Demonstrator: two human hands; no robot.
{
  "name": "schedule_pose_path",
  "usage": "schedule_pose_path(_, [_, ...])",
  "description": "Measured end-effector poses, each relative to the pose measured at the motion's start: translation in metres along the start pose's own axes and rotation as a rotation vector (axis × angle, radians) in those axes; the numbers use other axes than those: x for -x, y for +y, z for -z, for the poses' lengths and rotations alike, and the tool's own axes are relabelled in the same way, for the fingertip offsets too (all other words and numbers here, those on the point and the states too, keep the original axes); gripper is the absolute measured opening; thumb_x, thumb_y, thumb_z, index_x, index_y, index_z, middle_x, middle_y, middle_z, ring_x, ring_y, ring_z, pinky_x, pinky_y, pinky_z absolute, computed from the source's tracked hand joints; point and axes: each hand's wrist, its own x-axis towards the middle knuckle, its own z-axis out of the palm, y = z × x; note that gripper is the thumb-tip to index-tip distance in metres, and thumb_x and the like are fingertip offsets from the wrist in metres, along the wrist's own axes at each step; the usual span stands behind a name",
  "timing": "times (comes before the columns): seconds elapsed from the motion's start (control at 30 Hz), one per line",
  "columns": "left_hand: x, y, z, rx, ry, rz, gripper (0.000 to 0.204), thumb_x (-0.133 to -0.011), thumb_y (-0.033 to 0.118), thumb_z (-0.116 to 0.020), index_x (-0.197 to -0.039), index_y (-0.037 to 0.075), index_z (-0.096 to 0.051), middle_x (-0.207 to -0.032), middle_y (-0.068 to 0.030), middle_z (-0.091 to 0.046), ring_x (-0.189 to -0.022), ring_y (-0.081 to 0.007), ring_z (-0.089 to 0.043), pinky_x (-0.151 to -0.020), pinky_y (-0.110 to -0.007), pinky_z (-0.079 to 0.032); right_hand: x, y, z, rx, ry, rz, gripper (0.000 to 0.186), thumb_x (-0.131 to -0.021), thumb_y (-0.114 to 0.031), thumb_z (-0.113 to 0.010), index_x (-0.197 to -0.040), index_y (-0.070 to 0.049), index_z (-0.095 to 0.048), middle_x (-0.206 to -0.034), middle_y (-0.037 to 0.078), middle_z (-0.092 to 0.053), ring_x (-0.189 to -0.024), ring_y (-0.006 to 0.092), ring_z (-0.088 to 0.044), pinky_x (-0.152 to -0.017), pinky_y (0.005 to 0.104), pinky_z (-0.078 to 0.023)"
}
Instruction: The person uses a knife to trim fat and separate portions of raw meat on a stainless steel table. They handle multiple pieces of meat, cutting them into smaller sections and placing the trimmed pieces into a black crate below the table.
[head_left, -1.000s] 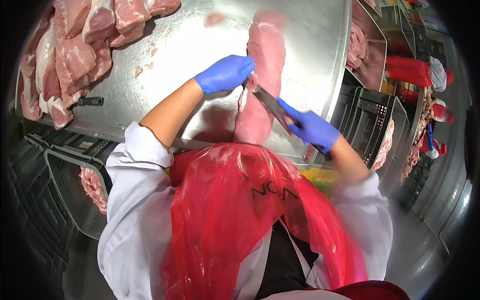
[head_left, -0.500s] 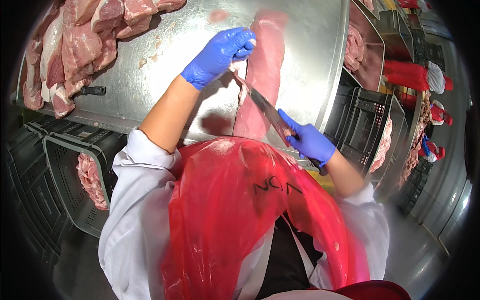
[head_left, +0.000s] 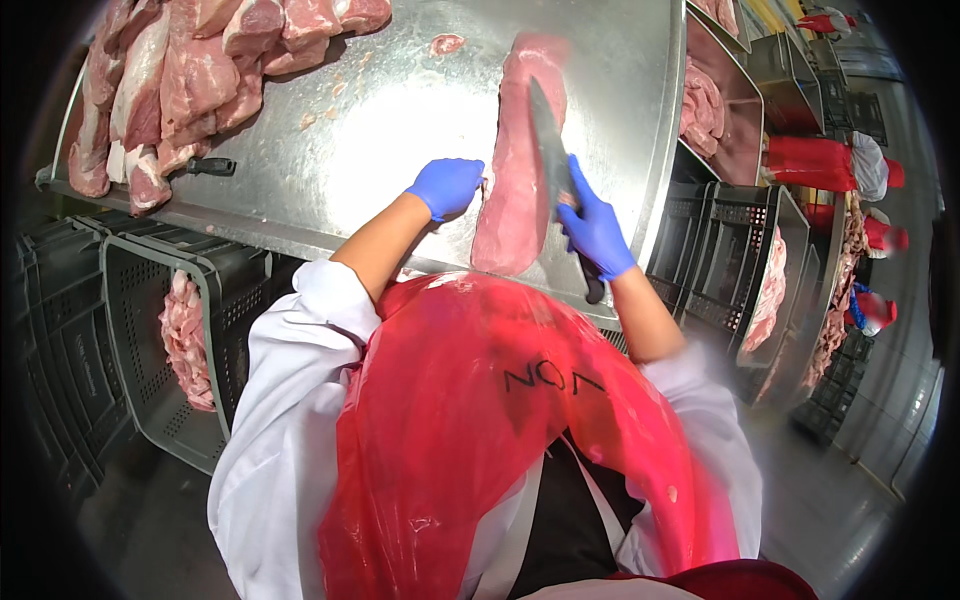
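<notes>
A long pale-pink meat loin (head_left: 505, 200) lies lengthwise on the steel table (head_left: 380, 110). My left hand (head_left: 446, 188), in a blue glove, is closed beside the loin's left edge; anything inside its fingers is hidden. My right hand (head_left: 594, 225), gloved too, grips a large knife (head_left: 546, 130) by its dark handle. The blade points away from me over the loin's right side, its tip near the far end. A small meat scrap (head_left: 446, 45) sits beyond, left of the loin.
A pile of meat (head_left: 185, 80) and a black handle (head_left: 210, 167) occupy the table's left. Crates with meat stand at left (head_left: 125, 330) and right (head_left: 700, 240), beside a meat-filled bin (head_left: 735, 110). Co-workers in red and white (head_left: 815, 160) are farther right.
My left hand has lowered from its raised position of half a second ago. My right hand and the knife have moved forward, the blade now reaching toward the loin's far end.
</notes>
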Motion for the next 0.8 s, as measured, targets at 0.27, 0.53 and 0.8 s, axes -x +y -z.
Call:
schedule_pose_path(0.27, [-0.011,0.008,0.017,-0.065,0.04,-0.087,0.023,-0.1,0.022,-0.046,-0.093,0.009,-0.064,-0.084,-0.0141,-0.069,-0.082,-0.0339,-0.068,-0.074,-0.046,-0.052,-0.024,-0.013,-0.04,0.324,-0.193,-0.02,0.069,-0.096,-0.016,-0.048,-0.159,-0.013,-0.019,-0.077,0.025,-0.068,-0.054,0.0317,-0.067,-0.059,0.0408,-0.057])
schedule_pose_path(0.53, [-0.015,0.015,0.026,0.245,-0.025,-0.07,0.027,-0.1,0.027,-0.045,-0.101,0.006,-0.062,-0.091,-0.0194,-0.07,-0.083,-0.0353,-0.069,-0.077,-0.046,-0.052,-0.006,-0.014,-0.04,0.427,-0.236,0.006,0.068,-0.096,-0.015,-0.047,-0.158,-0.009,-0.02,-0.076,0.025,-0.068,-0.05,0.0307,-0.065,-0.057,0.042,-0.057])
schedule_pose_path(0.8, [-0.004,0.015,0.024,0.734,-0.059,-0.025,0.034,-0.103,0.029,-0.043,-0.093,0.001,-0.059,-0.084,-0.0155,-0.063,-0.076,-0.0283,-0.065,-0.078,-0.04,-0.051,0.051,-0.008,-0.021,0.371,-0.343,-0.001,0.072,-0.094,-0.012,-0.05,-0.159,-0.014,-0.019,-0.081,0.024,-0.068,-0.052,0.0282,-0.066,-0.059,0.0399,-0.057])
